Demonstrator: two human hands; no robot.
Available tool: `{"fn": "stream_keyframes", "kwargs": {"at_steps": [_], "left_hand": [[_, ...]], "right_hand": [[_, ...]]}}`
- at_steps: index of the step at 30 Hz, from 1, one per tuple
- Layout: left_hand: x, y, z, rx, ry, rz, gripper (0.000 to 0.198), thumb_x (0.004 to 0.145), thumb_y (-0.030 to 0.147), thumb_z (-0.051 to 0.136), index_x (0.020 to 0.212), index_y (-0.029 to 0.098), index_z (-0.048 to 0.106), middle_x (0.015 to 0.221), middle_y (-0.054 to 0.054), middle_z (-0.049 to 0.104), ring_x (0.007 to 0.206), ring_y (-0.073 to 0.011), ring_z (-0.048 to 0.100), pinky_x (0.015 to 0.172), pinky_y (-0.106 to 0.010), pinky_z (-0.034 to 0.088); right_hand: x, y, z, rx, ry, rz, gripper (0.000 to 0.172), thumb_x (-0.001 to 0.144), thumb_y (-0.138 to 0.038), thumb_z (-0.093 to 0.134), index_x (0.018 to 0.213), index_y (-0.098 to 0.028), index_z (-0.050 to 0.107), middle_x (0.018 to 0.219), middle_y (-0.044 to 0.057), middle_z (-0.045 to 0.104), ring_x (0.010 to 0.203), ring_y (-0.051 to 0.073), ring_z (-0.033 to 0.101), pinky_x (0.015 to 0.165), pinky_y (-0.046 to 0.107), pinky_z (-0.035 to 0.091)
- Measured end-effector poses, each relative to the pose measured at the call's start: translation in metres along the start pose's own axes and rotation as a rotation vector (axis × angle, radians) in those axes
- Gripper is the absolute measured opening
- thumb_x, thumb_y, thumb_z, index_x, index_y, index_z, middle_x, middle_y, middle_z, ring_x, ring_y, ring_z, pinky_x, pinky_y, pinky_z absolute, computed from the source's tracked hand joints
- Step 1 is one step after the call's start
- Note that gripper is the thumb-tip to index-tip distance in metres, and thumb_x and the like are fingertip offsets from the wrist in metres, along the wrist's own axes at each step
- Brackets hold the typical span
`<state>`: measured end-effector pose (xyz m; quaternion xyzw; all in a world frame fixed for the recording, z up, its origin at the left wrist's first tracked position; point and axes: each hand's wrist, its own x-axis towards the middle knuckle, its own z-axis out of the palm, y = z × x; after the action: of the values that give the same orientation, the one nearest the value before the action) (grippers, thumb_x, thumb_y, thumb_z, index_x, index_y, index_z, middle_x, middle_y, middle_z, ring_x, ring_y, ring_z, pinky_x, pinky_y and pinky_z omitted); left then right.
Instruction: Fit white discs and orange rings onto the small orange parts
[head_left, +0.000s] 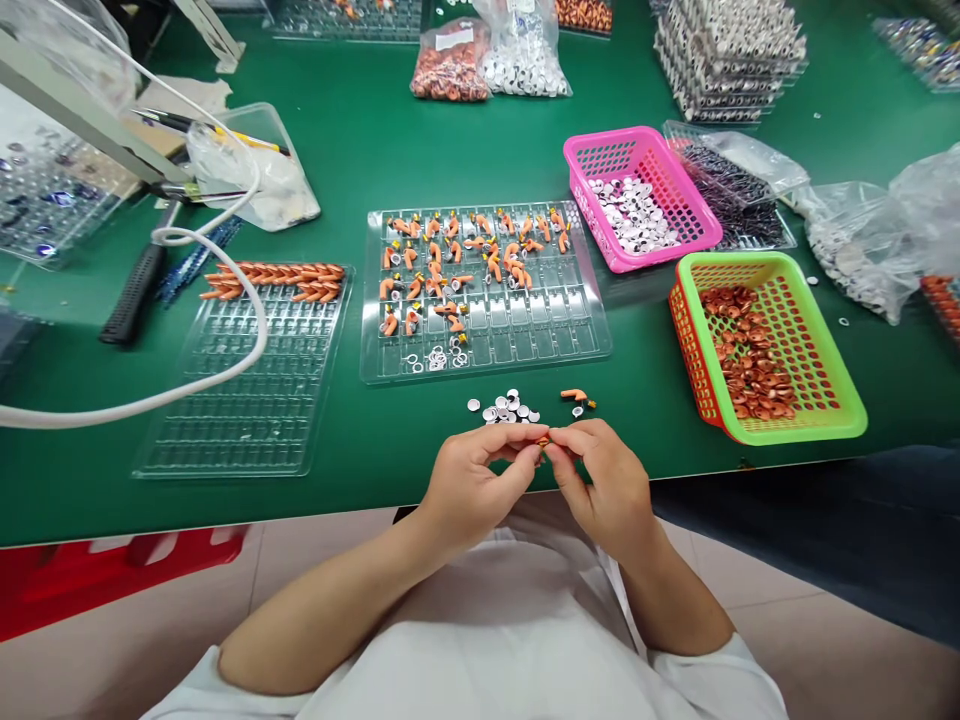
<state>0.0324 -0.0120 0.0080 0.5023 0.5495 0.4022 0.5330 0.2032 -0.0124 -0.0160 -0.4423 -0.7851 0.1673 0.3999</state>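
Note:
My left hand and my right hand meet at the table's front edge, fingertips pinched together. Between them is a small orange and yellow part, mostly hidden by the fingers. Just beyond lies a little pile of white round caps. An orange curved piece rests near my right fingers, beside a small dark and yellow bit. Farther off, a clear compartment tray holds orange curved pieces with yellow ends in its upper and left cells, and white rings at its lower left.
A pink basket holds white caps; a green basket holds copper-coloured pieces. At left stand a second clear tray, a black-handled hammer and a white cable. Filled bags and stacked trays sit at the back.

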Motion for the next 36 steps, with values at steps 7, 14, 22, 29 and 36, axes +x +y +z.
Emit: {"fn": "stream_keyframes", "kwargs": {"at_steps": [7,14,22,29,36], "left_hand": [[0.000,0.000,0.004,-0.029,0.067,0.000,0.017,0.082,0.019,0.067,0.093,0.014,0.079,0.091,-0.007,0.081,0.078,-0.0190,0.077,0.074,-0.025,0.064],[0.002,-0.002,0.008,0.060,0.132,0.055,0.015,0.078,0.016,0.066,0.088,0.015,0.078,0.085,-0.006,0.080,0.073,-0.0173,0.076,0.071,-0.023,0.062],[-0.001,0.001,0.002,0.073,0.052,0.056,0.013,0.078,0.019,0.066,0.086,0.016,0.076,0.084,-0.006,0.080,0.075,-0.0181,0.076,0.073,-0.023,0.062],[-0.005,0.009,-0.002,0.040,0.062,-0.090,0.016,0.077,0.033,0.072,0.084,0.020,0.078,0.082,-0.004,0.079,0.075,-0.0210,0.076,0.071,-0.022,0.062],[-0.008,0.011,-0.006,-0.027,0.095,-0.172,0.030,0.069,0.046,0.080,0.084,0.021,0.078,0.082,-0.003,0.079,0.077,-0.0225,0.076,0.070,-0.020,0.061]], "right_hand": [[0.004,-0.005,0.002,0.152,0.035,0.112,0.022,0.090,-0.007,0.061,0.107,-0.022,0.062,0.091,0.004,0.066,0.078,0.015,0.064,0.066,0.027,0.056],[0.008,-0.011,0.006,0.199,0.042,0.286,0.012,0.089,-0.012,0.061,0.095,-0.022,0.060,0.085,0.000,0.062,0.071,0.014,0.057,0.062,0.026,0.049],[0.012,-0.004,-0.004,0.438,-0.150,0.366,0.015,0.090,-0.013,0.057,0.100,-0.020,0.066,0.092,0.003,0.063,0.079,0.013,0.059,0.065,0.024,0.049],[0.018,-0.011,0.002,0.404,-0.143,0.310,0.012,0.081,-0.011,0.055,0.089,-0.019,0.058,0.084,0.000,0.058,0.072,0.011,0.055,0.065,0.022,0.048],[0.022,-0.011,0.000,0.418,-0.166,0.311,0.013,0.078,-0.014,0.058,0.089,-0.020,0.061,0.084,0.000,0.058,0.070,0.012,0.057,0.065,0.022,0.050]]}}
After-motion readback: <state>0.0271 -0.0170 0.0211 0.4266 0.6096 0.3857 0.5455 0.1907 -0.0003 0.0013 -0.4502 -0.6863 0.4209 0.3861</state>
